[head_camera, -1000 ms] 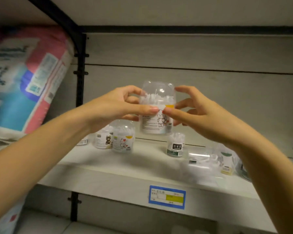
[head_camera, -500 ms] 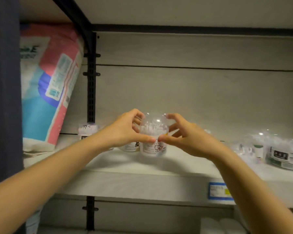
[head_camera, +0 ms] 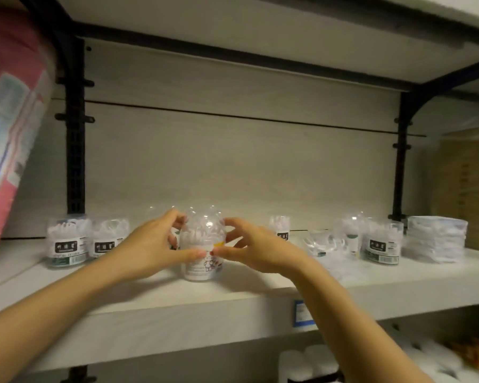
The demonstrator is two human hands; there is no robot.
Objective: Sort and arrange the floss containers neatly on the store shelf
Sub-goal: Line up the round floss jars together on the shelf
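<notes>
A clear domed floss container (head_camera: 203, 246) with a cartoon label stands on the pale shelf (head_camera: 177, 305), near its front middle. My left hand (head_camera: 152, 246) grips its left side and my right hand (head_camera: 256, 250) grips its right side, thumbs nearly meeting in front of the label. Two black-labelled floss tubs (head_camera: 65, 240) (head_camera: 107, 239) stand at the left. Another black-labelled tub (head_camera: 280, 226) is behind my right hand. More clear tubs (head_camera: 382, 241) and a toppled clear one (head_camera: 320, 243) sit at the right.
A stack of flat white packets (head_camera: 436, 239) sits at the shelf's right end. A large pink and blue pack (head_camera: 6, 128) leans at the far left. Black brackets (head_camera: 74, 139) (head_camera: 400, 167) frame the bay. A blue price tag (head_camera: 303, 313) is on the shelf edge.
Both hands have lowered the domed container from mid-air down onto the shelf. The view has shifted, showing more of the shelf's right side.
</notes>
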